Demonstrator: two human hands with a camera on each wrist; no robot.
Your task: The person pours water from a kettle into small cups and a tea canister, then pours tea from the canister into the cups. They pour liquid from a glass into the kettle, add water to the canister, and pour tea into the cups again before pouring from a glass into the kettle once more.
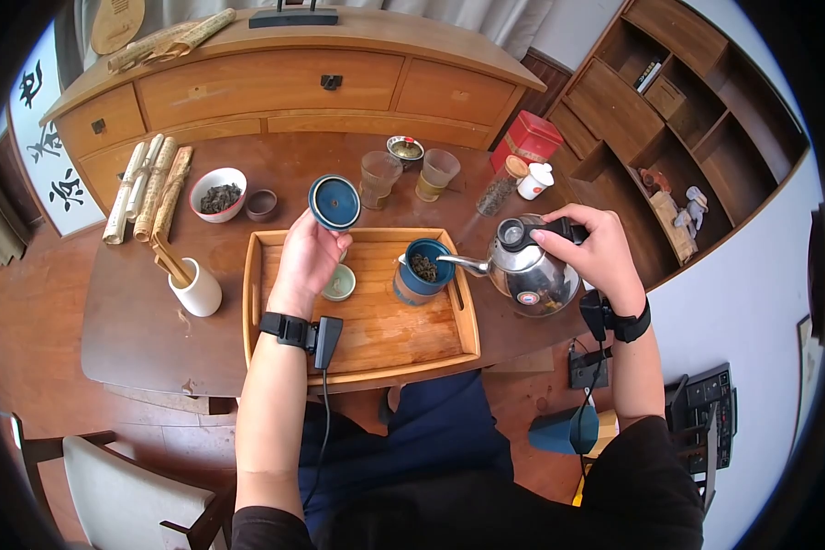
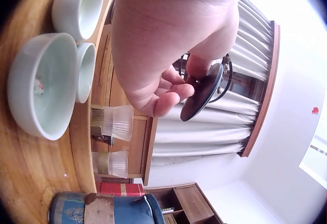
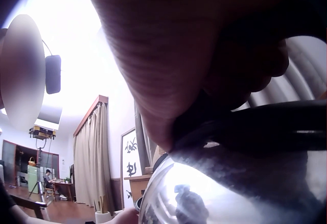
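My left hand [image 1: 304, 255] holds a round blue lid [image 1: 335, 203] by its edge over the back left of the tray; in the left wrist view the lid [image 2: 202, 92] tilts between thumb and fingers. My right hand [image 1: 600, 249] grips the black handle of a shiny metal kettle [image 1: 533, 282], thumb on top by its lid. The kettle's thin spout [image 1: 465, 264] reaches over the rim of a blue teapot [image 1: 418, 291] with a brown band. Dark tea leaves [image 1: 423, 267] lie inside the uncovered teapot. Pale green cups [image 2: 43, 86] stand below the left hand.
The wooden tray [image 1: 376, 368] carries the teapot and cups. Beyond it stand two glasses [image 1: 379, 180], a lidded bowl [image 1: 405, 148] and a jar of leaves [image 1: 500, 191]. At left are a white tool holder [image 1: 197, 291], a tea-leaf bowl [image 1: 216, 194] and bamboo scrolls [image 1: 151, 188].
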